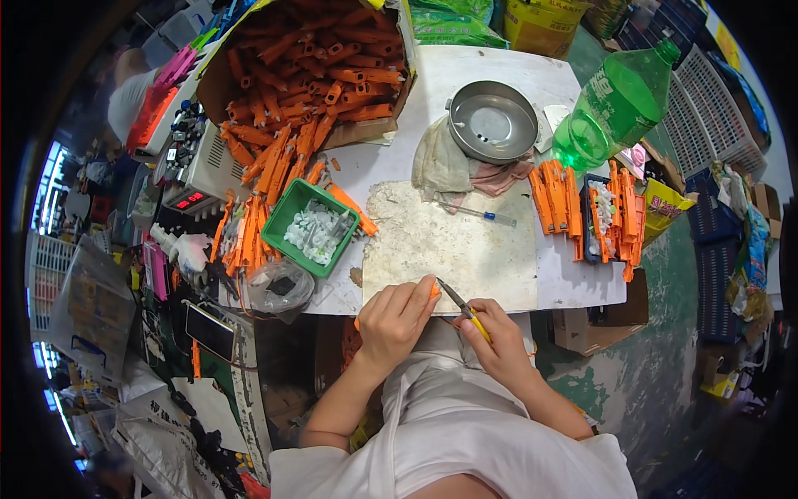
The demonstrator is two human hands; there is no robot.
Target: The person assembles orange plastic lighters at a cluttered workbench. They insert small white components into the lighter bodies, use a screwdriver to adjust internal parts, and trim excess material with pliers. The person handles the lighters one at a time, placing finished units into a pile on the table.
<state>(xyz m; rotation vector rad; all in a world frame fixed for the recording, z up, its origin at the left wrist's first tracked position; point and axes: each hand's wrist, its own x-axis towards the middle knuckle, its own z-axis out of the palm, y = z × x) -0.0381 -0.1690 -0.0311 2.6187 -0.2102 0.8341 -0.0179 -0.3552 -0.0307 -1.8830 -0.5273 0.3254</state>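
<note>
Many orange pieces (332,83) heaped at upper left; green bin (293,256) of white bits (312,234) left of centre; at lower centre, left hand (391,323) pinching an orange part (435,290), yellow-handled tool (460,304) near it, clasped in right hand (501,348); orange stack (565,204) at right.

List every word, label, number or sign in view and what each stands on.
Wording is left uncopied; only its places are given.
Green bottle: pale characters on its label.
White boxy device: lit red digits.
White sack, lower left: dark print.
Green bag, top: pale print.
Yellow package, top: blurred print.
Yellow bag, right: print too small.
Yellow-handled tool in the right hand: no readable marking.
</note>
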